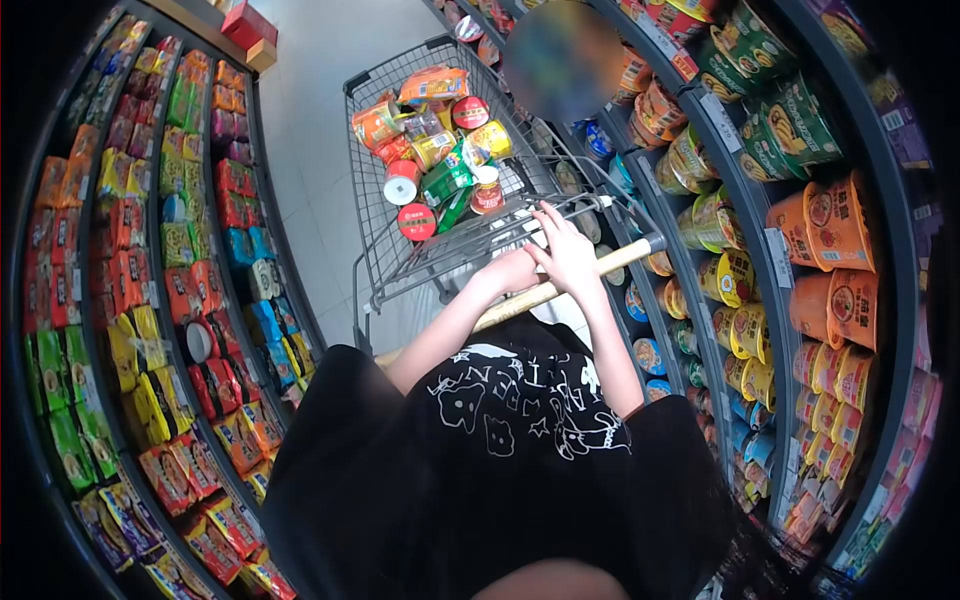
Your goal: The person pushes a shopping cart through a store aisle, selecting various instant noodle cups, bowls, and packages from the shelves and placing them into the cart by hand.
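Observation:
A wire shopping cart (352, 190) stands ahead of me, its pale handle bar (625, 257) running across in front of my body. My right hand (567, 255) lies over the bar with its fingers stretched forward above the cart's folded rear frame. Close beside it, my left hand (515, 270) rests at the bar, and its fingers are largely hidden by the right hand. Inside the basket is a heap of packaged food: an orange bag (434, 85), a green packet (447, 178), a red-lidded tub (417, 222), a white-lidded red tub (402, 183) and several cups.
On the left, shelves (160, 250) carry bagged noodles in many colours. To the right, shelves (735, 150) hold noodle cups and orange tubs (835, 305), very near the cart's side. Pale aisle floor (305, 130) runs along the cart's left, with a red box (247, 25) farther off.

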The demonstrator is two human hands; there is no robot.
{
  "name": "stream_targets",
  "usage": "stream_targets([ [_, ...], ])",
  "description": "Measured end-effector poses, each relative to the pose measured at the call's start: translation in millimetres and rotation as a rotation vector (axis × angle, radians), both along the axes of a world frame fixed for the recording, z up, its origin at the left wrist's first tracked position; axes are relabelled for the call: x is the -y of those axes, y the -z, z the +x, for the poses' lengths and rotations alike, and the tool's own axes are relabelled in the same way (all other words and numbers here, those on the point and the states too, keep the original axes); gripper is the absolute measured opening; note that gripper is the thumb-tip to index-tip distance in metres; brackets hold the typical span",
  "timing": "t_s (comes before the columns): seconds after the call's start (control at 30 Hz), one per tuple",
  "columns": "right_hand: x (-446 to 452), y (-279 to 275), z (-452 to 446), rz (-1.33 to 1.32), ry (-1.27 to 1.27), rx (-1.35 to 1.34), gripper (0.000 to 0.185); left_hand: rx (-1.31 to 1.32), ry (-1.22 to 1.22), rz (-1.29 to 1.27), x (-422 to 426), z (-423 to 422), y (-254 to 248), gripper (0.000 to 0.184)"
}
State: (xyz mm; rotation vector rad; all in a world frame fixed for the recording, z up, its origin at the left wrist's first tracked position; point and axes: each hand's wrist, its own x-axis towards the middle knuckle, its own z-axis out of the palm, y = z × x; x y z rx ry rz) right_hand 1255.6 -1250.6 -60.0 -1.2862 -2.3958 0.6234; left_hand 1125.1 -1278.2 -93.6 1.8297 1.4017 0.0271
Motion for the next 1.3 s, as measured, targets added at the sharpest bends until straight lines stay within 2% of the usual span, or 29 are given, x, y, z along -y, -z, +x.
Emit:
stream_targets([
  [0.07,-1.0,0.9,3.2,0.002,-0.004,-0.015,0.049,0.147,-0.056,0.070,7.0,1.9,-3.2,0.032],
  [0.1,-0.5,-0.7,5.4,-0.031,0.001,-0.074,0.048,0.148,-0.060,0.069,10.7,-1.9,-17.2,0.032],
  [0.13,0.5,-2.3,6.5,-0.065,0.010,-0.133,0.047,0.285,-0.029,0.083,15.5,-11.8,-36.8,0.032],
  [0.17,2.0,-4.0,6.4,-0.069,0.010,-0.129,0.047,0.425,0.002,0.096,19.6,-22.4,-56.8,0.032],
  [0.23,4.5,-6.9,4.9,-0.047,0.008,-0.003,0.046,0.426,-0.050,0.080,12.5,-51.5,-95.6,0.032],
  [0.3,5.3,-7.0,3.3,-0.019,0.012,0.035,0.045,0.571,-0.329,-0.188,-11.6,-72.7,-103.2,0.028],
  [0.37,6.0,-9.4,3.4,-0.033,0.013,0.030,0.045,0.410,-0.186,0.062,-59.3,-102.1,-60.0,0.029],
  [0.43,5.4,-13.5,3.7,-0.030,0.038,0.023,0.044,0.076,-0.180,0.334,-106.9,-114.5,-10.6,0.030],
  [0.53,5.7,-17.9,2.2,-0.086,0.046,0.008,0.042,0.063,-0.147,0.281,-160.7,-124.2,82.4,0.037],
  [0.6,6.2,-15.3,2.0,-0.105,0.061,0.025,0.043,-0.263,0.013,0.471,-183.5,-121.4,132.4,0.045],
  [0.67,6.2,-12.2,2.4,-0.076,0.092,0.026,0.040,-0.415,0.027,0.306,-195.5,-117.9,169.4,0.056],
  [0.73,7.0,-17.2,2.9,-0.127,0.117,0.007,0.041,-0.505,0.060,0.109,-201.3,-105.9,171.3,0.060],
  [0.83,8.5,-18.0,3.4,-0.147,0.153,-0.003,0.041,-0.557,0.023,0.102,-202.5,-98.5,184.1,0.059],
  [0.9,8.0,-13.9,4.1,-0.108,0.174,-0.029,0.041,-0.671,0.113,0.166,-197.2,-97.2,187.6,0.060],
  [0.93,7.8,-12.0,4.2,-0.056,0.168,-0.063,0.040,-0.675,0.096,0.125,-195.2,-96.3,188.6,0.060],
  [0.97,7.7,-10.2,4.0,-0.002,0.163,-0.096,0.040,-0.821,0.220,0.048,-189.8,-87.4,166.5,0.061],
  [1.03,7.7,-9.9,3.5,0.038,0.205,-0.089,0.040,-0.889,0.242,0.264,-187.9,-92.4,199.0,0.037],
  [1.07,7.7,-12.6,3.7,-0.008,0.204,-0.088,0.040,-0.841,0.200,0.401,-191.3,-100.6,228.1,0.029],
  [1.23,9.5,-15.5,5.0,-0.078,0.228,-0.125,0.038,-1.101,0.440,0.471,-193.2,-93.3,222.3,0.026],
  [1.3,9.7,-16.7,5.7,-0.074,0.256,-0.127,0.038,-1.006,0.321,0.524,-189.8,-96.3,234.7,0.024],
])
